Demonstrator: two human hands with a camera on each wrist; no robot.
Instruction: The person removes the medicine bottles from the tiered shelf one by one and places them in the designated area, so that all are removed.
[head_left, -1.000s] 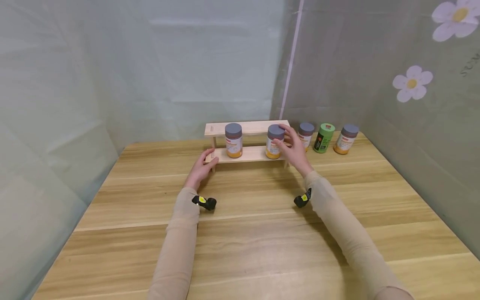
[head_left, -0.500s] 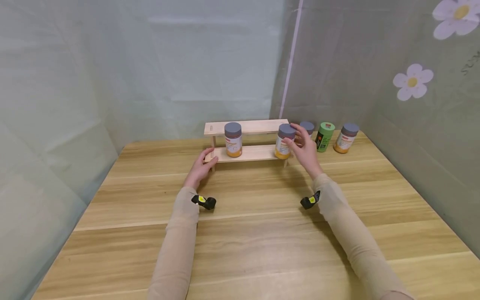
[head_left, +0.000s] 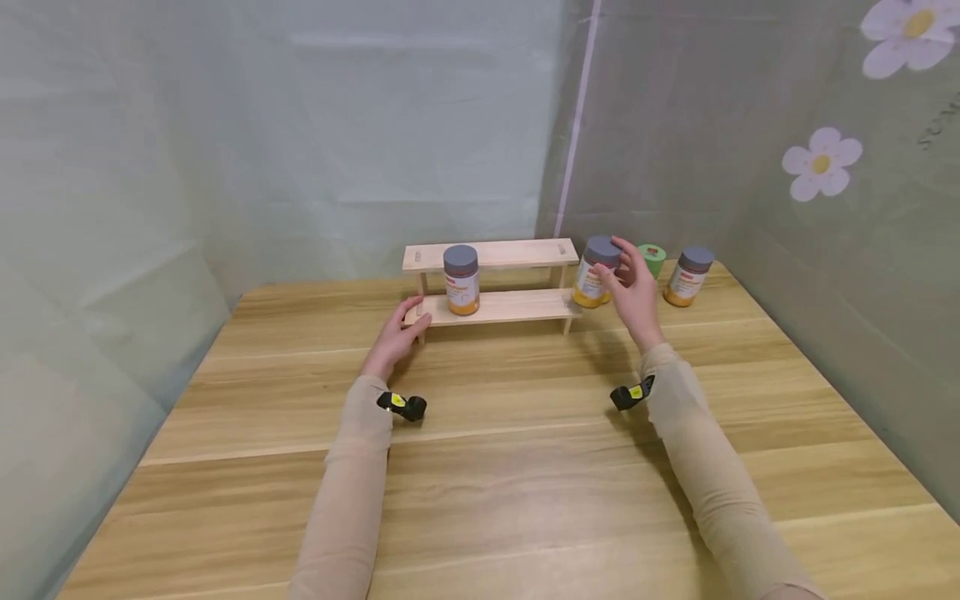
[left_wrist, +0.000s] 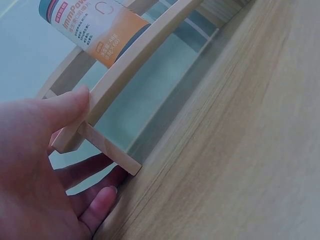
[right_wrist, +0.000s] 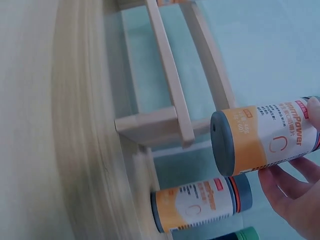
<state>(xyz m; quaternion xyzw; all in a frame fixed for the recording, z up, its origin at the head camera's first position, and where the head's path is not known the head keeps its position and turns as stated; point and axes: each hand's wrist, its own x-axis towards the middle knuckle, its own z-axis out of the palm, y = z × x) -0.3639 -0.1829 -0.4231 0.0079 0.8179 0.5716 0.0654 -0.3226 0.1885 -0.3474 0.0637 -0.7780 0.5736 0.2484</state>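
Observation:
My right hand (head_left: 636,300) holds a supplement bottle (right_wrist: 270,135) with a dark grey lid and a white-and-orange label, thumb and fingers around its upper part. The bottle is in the air just off the right end of a two-tier wooden rack (head_left: 517,307); in the right wrist view its grey base shows clear of the boards. At the rack's left end my left hand (head_left: 392,337) grips the lower board, thumb on the front edge and fingers beside the leg (left_wrist: 112,150). A matching bottle (head_left: 462,287) stands upright toward the left of the lower tier.
Right of the rack, another matching bottle (right_wrist: 197,202) stands on the table (head_left: 480,483), mostly hidden behind the held one in the head view. Beyond it are a green-lidded container (head_left: 651,254) and one more bottle (head_left: 686,283). A curtain (head_left: 420,125) hangs behind.
My right hand has carried its bottle rightward from the front of the lower tier to past the rack's right end. The left hand keeps its place on the rack.

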